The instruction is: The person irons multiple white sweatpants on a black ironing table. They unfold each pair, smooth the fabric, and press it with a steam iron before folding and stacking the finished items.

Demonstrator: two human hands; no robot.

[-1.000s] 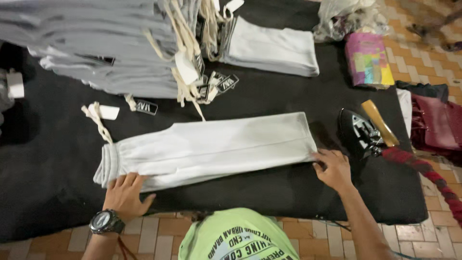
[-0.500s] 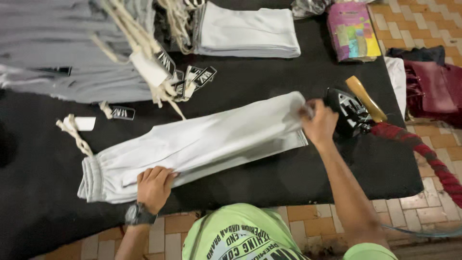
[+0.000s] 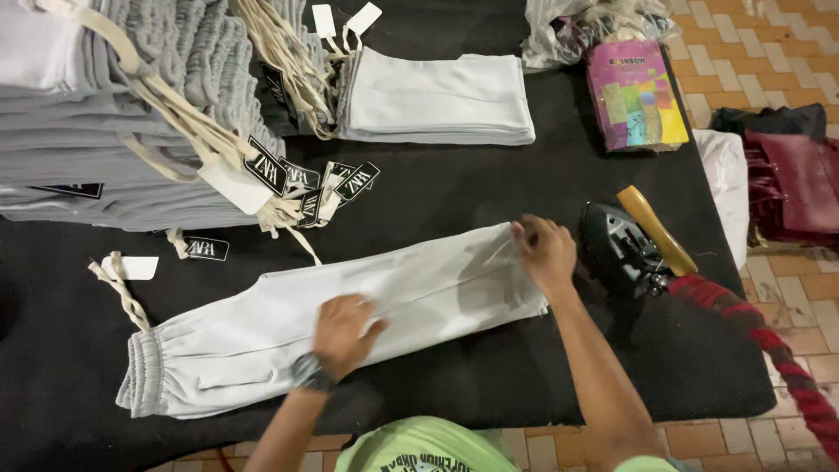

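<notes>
While the left hand [image 3: 343, 332] has slid from the waistband end toward the middle of the pale grey trousers [image 3: 332, 319], it now presses flat there, fingers spread apart on the cloth. The right hand [image 3: 546, 253] has moved to the cuff end at 3 o'clock and pinches the hem, fingers clamped on the fabric, so a fold across the middle looks to be in hand. The trousers lie lengthwise on the black bench [image 3: 489, 188], waistband at 8 o'clock. One folded stack [image 3: 437, 96] sits at 12 o'clock, one tall grey pile [image 3: 105, 122] at 10 o'clock, one iron [image 3: 625, 245] beside the right hand, and one colourful packet [image 3: 634, 92] at 2 o'clock.
</notes>
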